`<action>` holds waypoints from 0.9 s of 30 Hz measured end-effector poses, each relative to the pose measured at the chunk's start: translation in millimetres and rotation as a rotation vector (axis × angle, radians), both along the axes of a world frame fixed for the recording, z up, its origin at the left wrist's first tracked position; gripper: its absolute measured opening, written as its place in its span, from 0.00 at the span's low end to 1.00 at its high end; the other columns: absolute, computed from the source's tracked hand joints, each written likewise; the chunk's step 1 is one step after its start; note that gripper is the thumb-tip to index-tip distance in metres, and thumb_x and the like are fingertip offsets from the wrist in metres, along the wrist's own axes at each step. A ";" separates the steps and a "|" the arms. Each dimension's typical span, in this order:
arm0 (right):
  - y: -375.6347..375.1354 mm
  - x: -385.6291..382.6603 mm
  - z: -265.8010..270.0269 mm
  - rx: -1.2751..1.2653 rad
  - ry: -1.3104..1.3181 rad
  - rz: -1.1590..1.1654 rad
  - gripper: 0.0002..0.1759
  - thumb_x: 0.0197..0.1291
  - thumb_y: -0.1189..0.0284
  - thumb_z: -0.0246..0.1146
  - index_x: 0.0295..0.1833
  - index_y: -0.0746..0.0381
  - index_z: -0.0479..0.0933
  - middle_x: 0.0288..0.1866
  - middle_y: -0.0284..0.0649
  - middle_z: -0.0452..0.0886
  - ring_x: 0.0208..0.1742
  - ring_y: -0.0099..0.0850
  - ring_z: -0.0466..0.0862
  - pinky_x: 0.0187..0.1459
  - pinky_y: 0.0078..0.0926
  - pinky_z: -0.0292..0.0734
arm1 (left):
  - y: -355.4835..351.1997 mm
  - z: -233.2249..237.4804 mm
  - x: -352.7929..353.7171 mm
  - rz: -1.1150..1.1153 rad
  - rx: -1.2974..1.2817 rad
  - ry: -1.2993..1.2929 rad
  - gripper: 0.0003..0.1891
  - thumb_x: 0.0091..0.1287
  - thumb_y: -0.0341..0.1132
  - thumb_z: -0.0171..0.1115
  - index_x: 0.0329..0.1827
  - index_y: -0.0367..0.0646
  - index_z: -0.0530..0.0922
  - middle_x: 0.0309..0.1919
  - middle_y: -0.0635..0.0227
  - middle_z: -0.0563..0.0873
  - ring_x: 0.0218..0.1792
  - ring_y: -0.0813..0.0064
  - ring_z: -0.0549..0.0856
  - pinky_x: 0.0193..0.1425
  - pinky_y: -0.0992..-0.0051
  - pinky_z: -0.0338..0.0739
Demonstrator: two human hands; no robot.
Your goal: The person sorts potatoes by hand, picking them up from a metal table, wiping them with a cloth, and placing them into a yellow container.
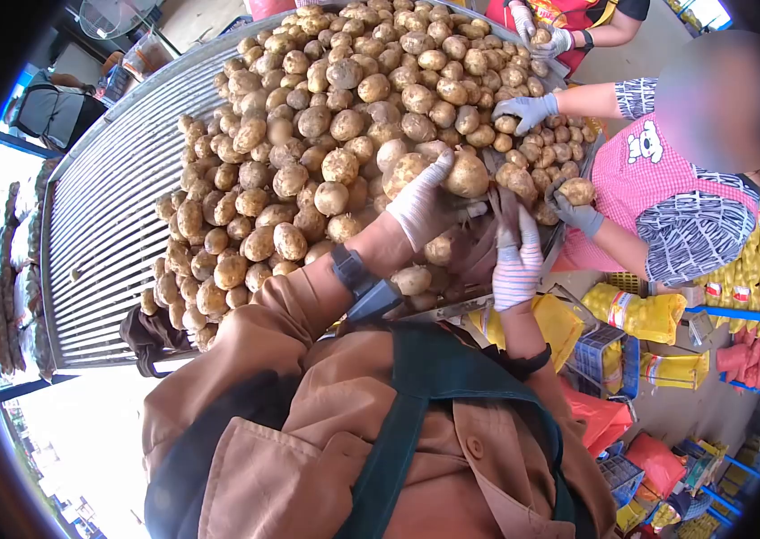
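Note:
My left hand (426, 205), in a whitish glove, has its thumb and fingers around a large potato (467, 175) above the heap. Another big potato (407, 172) lies against the back of its fingers. My right hand (516, 256) wears a striped glove with dark, soiled fingers. Its fingertips are at a brown potato (516, 182), closed around its near side; part of the grip is hidden. Both hands are over the right side of a large heap of potatoes (290, 180), near the table's front edge.
The heap lies on a slatted metal table (119, 207). Across from me a person in a pink checked apron (618, 198) handles potatoes with grey gloves. Another gloved person (568, 27) works behind. Yellow sacks (636, 312) and a crate (597, 355) stand at right; dark cloth (153, 340) hangs at left.

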State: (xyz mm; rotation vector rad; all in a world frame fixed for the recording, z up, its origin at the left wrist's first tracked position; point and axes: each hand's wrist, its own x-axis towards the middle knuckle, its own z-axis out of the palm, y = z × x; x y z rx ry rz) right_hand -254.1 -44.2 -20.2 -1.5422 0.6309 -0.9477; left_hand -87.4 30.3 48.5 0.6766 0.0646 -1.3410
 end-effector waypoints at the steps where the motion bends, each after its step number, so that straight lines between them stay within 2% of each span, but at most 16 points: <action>1: -5.6 7.9 16.2 0.115 -0.172 -0.075 0.21 0.69 0.80 0.57 0.67 0.67 0.71 0.62 0.43 0.78 0.63 0.34 0.77 0.68 0.33 0.70 | -1.9 -13.6 -0.1 -0.066 -0.100 0.095 0.33 0.71 0.52 0.61 0.70 0.38 0.68 0.63 0.54 0.78 0.64 0.59 0.77 0.73 0.59 0.69; 3: -16.6 16.3 44.3 -0.085 -0.068 -0.065 0.21 0.68 0.80 0.59 0.66 0.67 0.72 0.63 0.45 0.78 0.64 0.35 0.77 0.68 0.34 0.70 | -6.8 -32.1 -3.7 -0.135 -0.266 0.133 0.25 0.71 0.41 0.63 0.66 0.36 0.71 0.59 0.55 0.80 0.61 0.59 0.80 0.69 0.56 0.74; 4: -16.9 21.7 51.6 -0.461 0.154 -0.124 0.21 0.65 0.80 0.60 0.64 0.65 0.74 0.60 0.48 0.79 0.61 0.41 0.79 0.65 0.37 0.72 | -6.6 -26.1 -9.0 -0.131 -0.332 0.078 0.21 0.72 0.36 0.64 0.63 0.36 0.73 0.57 0.56 0.82 0.59 0.59 0.82 0.67 0.55 0.76; 5: -17.8 29.1 40.1 -0.589 0.162 -0.077 0.20 0.65 0.78 0.61 0.62 0.60 0.77 0.63 0.52 0.75 0.64 0.45 0.76 0.66 0.38 0.69 | -14.8 -33.2 -17.5 -0.059 -0.309 0.074 0.17 0.73 0.35 0.62 0.60 0.36 0.74 0.55 0.56 0.82 0.58 0.60 0.82 0.66 0.56 0.77; 8: 10.6 27.9 32.6 -0.884 0.325 -0.251 0.21 0.58 0.78 0.66 0.59 0.55 0.79 0.63 0.58 0.68 0.60 0.59 0.73 0.64 0.48 0.69 | -25.9 -58.9 -12.7 -0.090 -0.243 0.144 0.24 0.76 0.44 0.56 0.66 0.37 0.70 0.61 0.54 0.78 0.63 0.58 0.77 0.71 0.57 0.70; 11: 10.3 16.6 17.4 -1.164 0.385 -0.150 0.22 0.52 0.75 0.68 0.55 0.51 0.81 0.59 0.55 0.69 0.55 0.57 0.75 0.56 0.50 0.74 | -25.4 -68.4 -11.2 -0.069 -0.170 0.180 0.29 0.77 0.51 0.51 0.71 0.38 0.67 0.66 0.54 0.76 0.66 0.59 0.74 0.75 0.61 0.65; 13: 6.9 12.6 3.0 -1.134 0.384 -0.116 0.20 0.52 0.76 0.68 0.53 0.52 0.82 0.57 0.53 0.70 0.54 0.55 0.75 0.55 0.50 0.75 | -21.1 -64.3 -17.2 -0.014 -0.133 0.147 0.29 0.77 0.52 0.50 0.71 0.39 0.67 0.66 0.56 0.76 0.67 0.62 0.74 0.76 0.65 0.63; 16: -0.5 5.9 -9.0 -1.029 0.451 -0.027 0.18 0.51 0.75 0.69 0.50 0.54 0.83 0.54 0.51 0.72 0.52 0.55 0.76 0.53 0.49 0.76 | -12.7 -32.2 -11.7 0.018 -0.090 0.473 0.31 0.77 0.56 0.49 0.72 0.41 0.65 0.68 0.58 0.74 0.67 0.66 0.73 0.77 0.70 0.61; 17: -3.4 2.0 -5.1 -1.122 0.526 -0.004 0.17 0.51 0.76 0.69 0.50 0.54 0.83 0.52 0.50 0.73 0.52 0.52 0.77 0.54 0.47 0.76 | -9.9 -27.6 -6.7 0.021 -0.105 0.596 0.32 0.77 0.57 0.48 0.73 0.41 0.65 0.68 0.58 0.74 0.67 0.66 0.72 0.77 0.70 0.61; 18: -6.1 -1.5 0.1 -1.217 0.594 0.019 0.17 0.51 0.77 0.68 0.49 0.55 0.83 0.49 0.49 0.75 0.51 0.50 0.78 0.54 0.45 0.76 | -7.8 -22.3 -4.8 -0.020 -0.113 0.470 0.33 0.77 0.57 0.49 0.73 0.40 0.64 0.67 0.58 0.74 0.67 0.65 0.72 0.76 0.69 0.62; 21: -18.5 -5.1 -13.3 -0.488 0.458 -0.020 0.25 0.54 0.83 0.65 0.60 0.66 0.75 0.50 0.47 0.78 0.54 0.44 0.81 0.59 0.38 0.77 | 1.6 -9.6 10.3 -0.115 -0.129 0.178 0.35 0.76 0.59 0.50 0.73 0.41 0.64 0.67 0.57 0.74 0.66 0.63 0.73 0.76 0.66 0.63; 22: -19.2 -0.6 -16.5 0.200 0.138 -0.031 0.25 0.58 0.85 0.60 0.63 0.65 0.75 0.57 0.45 0.79 0.62 0.35 0.78 0.66 0.32 0.73 | -1.3 -28.7 16.5 -0.151 -0.226 0.191 0.34 0.75 0.57 0.54 0.73 0.41 0.64 0.66 0.58 0.74 0.66 0.64 0.73 0.75 0.64 0.64; 23: -26.0 5.8 -5.0 0.373 -0.013 0.011 0.28 0.61 0.86 0.58 0.68 0.63 0.73 0.65 0.41 0.76 0.65 0.32 0.76 0.69 0.31 0.70 | -1.0 -25.7 13.0 -0.120 -0.219 0.040 0.34 0.74 0.56 0.56 0.74 0.40 0.64 0.66 0.58 0.74 0.66 0.64 0.74 0.75 0.64 0.64; 25: -18.2 15.4 24.2 0.776 -0.234 0.206 0.32 0.58 0.86 0.59 0.70 0.62 0.72 0.66 0.40 0.76 0.66 0.32 0.75 0.69 0.30 0.69 | 0.5 -19.3 -1.6 -0.066 -0.205 -0.260 0.35 0.73 0.54 0.59 0.74 0.40 0.64 0.66 0.59 0.74 0.66 0.66 0.74 0.74 0.64 0.65; 26: -16.9 15.5 16.7 0.733 -0.189 0.244 0.32 0.57 0.86 0.59 0.70 0.62 0.71 0.67 0.39 0.76 0.67 0.31 0.74 0.69 0.29 0.69 | 1.6 -19.9 -4.0 -0.108 -0.162 -0.554 0.37 0.72 0.52 0.63 0.76 0.38 0.62 0.66 0.59 0.73 0.66 0.65 0.73 0.74 0.66 0.65; 27: -16.3 15.7 10.0 0.686 -0.144 0.280 0.33 0.57 0.86 0.59 0.71 0.61 0.71 0.67 0.39 0.75 0.68 0.31 0.73 0.69 0.29 0.69 | -5.8 -49.8 0.9 -0.064 -0.090 -1.153 0.39 0.72 0.51 0.63 0.77 0.37 0.60 0.68 0.58 0.70 0.66 0.65 0.73 0.73 0.67 0.66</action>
